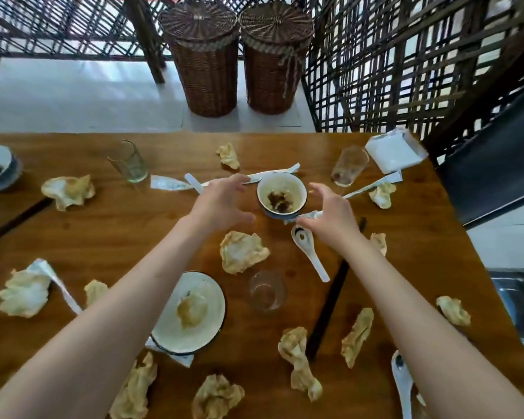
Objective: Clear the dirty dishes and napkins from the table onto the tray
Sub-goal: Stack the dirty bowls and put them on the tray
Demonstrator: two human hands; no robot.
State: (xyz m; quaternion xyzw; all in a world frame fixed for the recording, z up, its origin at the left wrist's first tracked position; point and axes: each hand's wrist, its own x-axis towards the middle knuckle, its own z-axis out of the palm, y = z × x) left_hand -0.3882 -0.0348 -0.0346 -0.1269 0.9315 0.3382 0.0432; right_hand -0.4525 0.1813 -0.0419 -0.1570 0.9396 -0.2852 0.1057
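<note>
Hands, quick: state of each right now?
Left hand: open, fingers spread beside the bowl, holding nothing.
Right hand: open, fingers spread on the bowl's other side, holding nothing.

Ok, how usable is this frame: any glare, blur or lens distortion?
Head view: wide-angle bowing bends the brown wooden table edges; window glare streaks its far side; the white napkin pack smears with motion blur; both hands and the soiled blue-rimmed bowl stay reasonably sharp.

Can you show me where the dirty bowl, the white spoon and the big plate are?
dirty bowl (pixel 282 195): head view, on its stained inside.
white spoon (pixel 303 237): head view, on its scoop end.
big plate (pixel 194 322): head view, on its smeared middle.
</note>
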